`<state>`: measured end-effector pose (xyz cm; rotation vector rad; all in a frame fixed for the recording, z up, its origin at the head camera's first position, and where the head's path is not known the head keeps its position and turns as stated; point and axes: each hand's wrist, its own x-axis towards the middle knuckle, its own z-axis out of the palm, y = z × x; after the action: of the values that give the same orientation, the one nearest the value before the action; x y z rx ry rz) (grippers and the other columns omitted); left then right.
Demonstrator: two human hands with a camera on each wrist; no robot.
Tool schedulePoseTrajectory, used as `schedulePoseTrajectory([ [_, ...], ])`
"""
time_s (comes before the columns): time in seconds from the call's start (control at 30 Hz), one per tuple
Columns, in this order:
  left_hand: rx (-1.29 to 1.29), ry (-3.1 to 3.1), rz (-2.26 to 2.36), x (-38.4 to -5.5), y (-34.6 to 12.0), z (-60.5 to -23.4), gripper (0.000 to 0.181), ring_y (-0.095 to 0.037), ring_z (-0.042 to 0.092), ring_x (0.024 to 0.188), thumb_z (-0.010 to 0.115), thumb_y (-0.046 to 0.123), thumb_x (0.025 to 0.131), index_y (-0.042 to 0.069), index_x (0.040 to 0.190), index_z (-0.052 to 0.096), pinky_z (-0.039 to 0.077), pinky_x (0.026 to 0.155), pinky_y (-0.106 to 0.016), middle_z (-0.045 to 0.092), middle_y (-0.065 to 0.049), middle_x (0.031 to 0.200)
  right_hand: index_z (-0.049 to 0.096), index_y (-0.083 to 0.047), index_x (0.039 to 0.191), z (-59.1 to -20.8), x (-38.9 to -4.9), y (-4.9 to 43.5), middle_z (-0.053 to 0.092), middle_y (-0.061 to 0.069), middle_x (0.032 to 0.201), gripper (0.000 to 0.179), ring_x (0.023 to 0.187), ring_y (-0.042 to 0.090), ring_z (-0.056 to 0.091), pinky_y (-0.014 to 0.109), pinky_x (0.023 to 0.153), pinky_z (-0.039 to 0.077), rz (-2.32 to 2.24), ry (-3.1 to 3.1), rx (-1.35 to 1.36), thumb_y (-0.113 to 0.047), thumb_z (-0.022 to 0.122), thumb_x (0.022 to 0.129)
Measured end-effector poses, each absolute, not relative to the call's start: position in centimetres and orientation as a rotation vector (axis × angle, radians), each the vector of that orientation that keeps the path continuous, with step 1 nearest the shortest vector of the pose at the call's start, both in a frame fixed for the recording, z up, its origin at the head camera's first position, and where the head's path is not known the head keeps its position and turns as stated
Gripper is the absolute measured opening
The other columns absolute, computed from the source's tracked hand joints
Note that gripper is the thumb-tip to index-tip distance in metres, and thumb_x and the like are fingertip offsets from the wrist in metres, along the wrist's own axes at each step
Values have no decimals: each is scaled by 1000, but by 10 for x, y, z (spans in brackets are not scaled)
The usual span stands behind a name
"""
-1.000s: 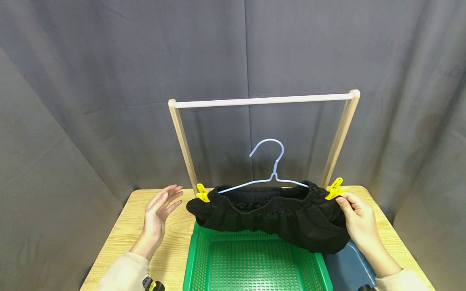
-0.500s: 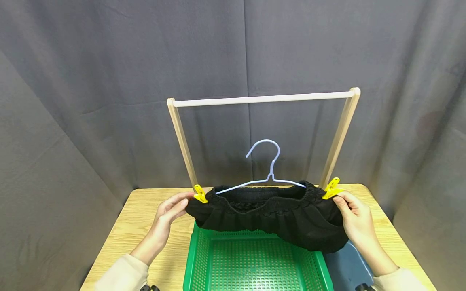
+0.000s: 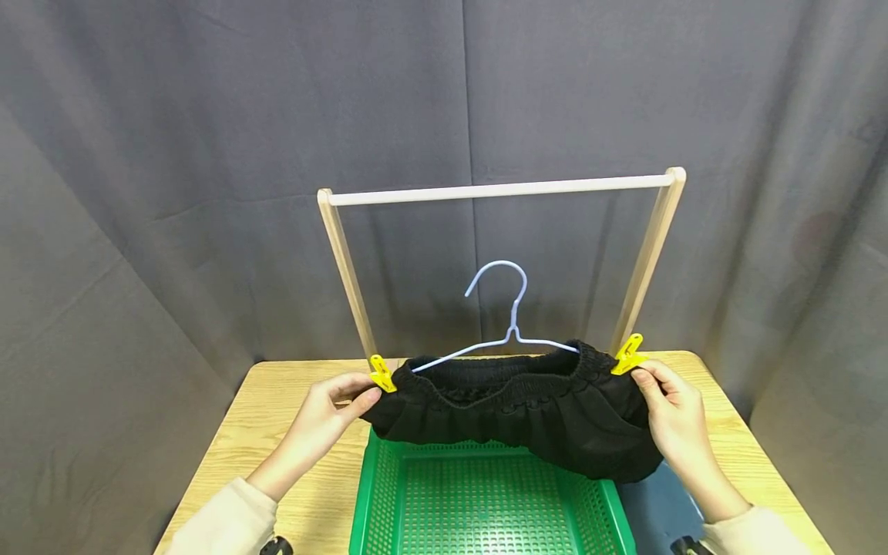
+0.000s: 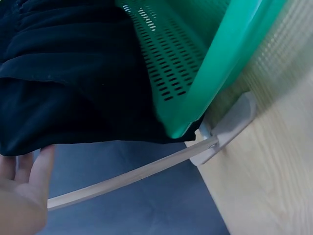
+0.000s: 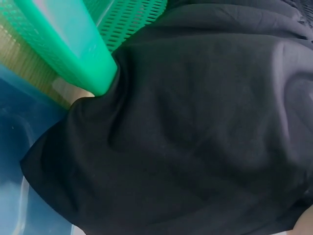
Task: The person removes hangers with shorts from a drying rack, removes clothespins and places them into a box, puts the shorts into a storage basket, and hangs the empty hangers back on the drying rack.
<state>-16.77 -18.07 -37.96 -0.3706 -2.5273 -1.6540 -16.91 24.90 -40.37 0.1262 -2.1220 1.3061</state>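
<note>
A black garment with a gathered elastic waistband (image 3: 513,416) hangs stretched between both hands in the head view. Inside its waist opening sits a light-blue hanger (image 3: 513,327), hook upward. Yellow clothespins clip the waistband: a left clothespin (image 3: 382,374) and a right clothespin (image 3: 628,355). My left hand (image 3: 329,412) pinches the garment's left end beside its clothespin, thumb in front. At the other end my right hand (image 3: 676,416) pinches the cloth just below the right clothespin. The left wrist view shows fingers (image 4: 41,169) at the cloth's edge.
Under the garment stands a green perforated basket (image 3: 361,493) on a wooden table (image 3: 229,455). A blue bin (image 3: 655,509) is right of it. Behind rises a wooden rack with a white bar (image 3: 499,190), in front of a grey curtain.
My left hand, apart from the garment a second ago, has moved right and taken hold of its left end. Garment, hanger and right hand have shifted slightly left.
</note>
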Motion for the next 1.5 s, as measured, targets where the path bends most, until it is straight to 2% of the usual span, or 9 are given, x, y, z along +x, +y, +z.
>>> schedulePoseTrajectory([
  [0.17, -397, -2668, -1327, -168, -181, -375, 18, -17, 67, 98, 71, 14, 92, 7, 108, 74, 53, 86, -36, 73, -3, 105, 67, 3, 90, -401, -169, 244, 56, -25, 81, 6, 77, -5, 48, 11, 71, 36, 1280, -2120, 116, 4, 63, 94],
  [0.27, -408, -2701, -1126, -167, -183, -369, 17, -13, 65, 86, 72, 15, 91, 10, 107, 76, 53, 78, -35, 74, 1, 101, 68, 3, 90, -400, -170, 242, 57, -25, 83, 6, 78, -6, 49, 11, 73, 37, 1283, -2113, 155, 5, 63, 93],
  [0.4, -437, -2704, -957, -167, -186, -364, 10, -6, 46, 57, 75, 14, 88, 12, 97, 76, 40, 55, -26, 67, 5, 78, 69, 4, 90, -398, -169, 240, 58, -25, 86, 6, 82, -8, 52, 9, 76, 38, 1288, -2117, 224, 8, 64, 91],
  [0.5, -444, -2700, -891, -166, -189, -363, 5, -5, 32, 50, 78, 12, 85, 14, 86, 73, 29, 49, -25, 52, 9, 64, 69, 4, 89, -397, -168, 239, 60, -22, 85, 5, 81, -9, 51, 9, 76, 38, 1245, -2154, 271, 6, 65, 91],
  [0.73, -317, -2647, -959, -162, -196, -367, 8, -10, 45, 58, 80, 7, 81, 11, 87, 77, 40, 57, -27, 71, 6, 76, 72, 0, 93, -394, -169, 242, 68, -9, 86, 8, 82, -7, 55, 9, 76, 40, 1124, -2234, 444, 3, 72, 86],
  [0.9, -238, -2644, -1015, -159, -200, -371, 7, -12, 54, 65, 79, 4, 82, 10, 84, 76, 45, 62, -28, 72, 3, 79, 75, -6, 96, -389, -169, 249, 70, -11, 88, 12, 81, -5, 56, 13, 69, 41, 1097, -2291, 479, -1, 75, 85],
  [1.1, -240, -2596, -961, -158, -202, -380, 8, -13, 59, 67, 80, 3, 79, 9, 82, 76, 47, 63, -30, 73, 2, 79, 74, -10, 99, -378, -173, 261, 72, -3, 87, 13, 81, -3, 59, 14, 70, 43, 1020, -2342, 631, -4, 74, 87],
  [1.27, -276, -2548, -885, -159, -203, -385, 10, -15, 66, 70, 82, 2, 77, 8, 84, 77, 50, 64, -34, 74, 0, 81, 74, -15, 102, -360, -177, 267, 72, -6, 88, 26, 77, 1, 58, 15, 68, 43, 864, -2344, 775, 2, 76, 82],
  [1.5, -260, -2535, -887, -158, -203, -389, 10, -16, 66, 69, 81, 1, 77, 7, 83, 76, 50, 63, -34, 74, -2, 81, 75, -21, 102, -340, -170, 266, 70, -12, 92, 28, 77, 4, 57, 20, 65, 44, 657, -2405, 768, -5, 80, 80],
])
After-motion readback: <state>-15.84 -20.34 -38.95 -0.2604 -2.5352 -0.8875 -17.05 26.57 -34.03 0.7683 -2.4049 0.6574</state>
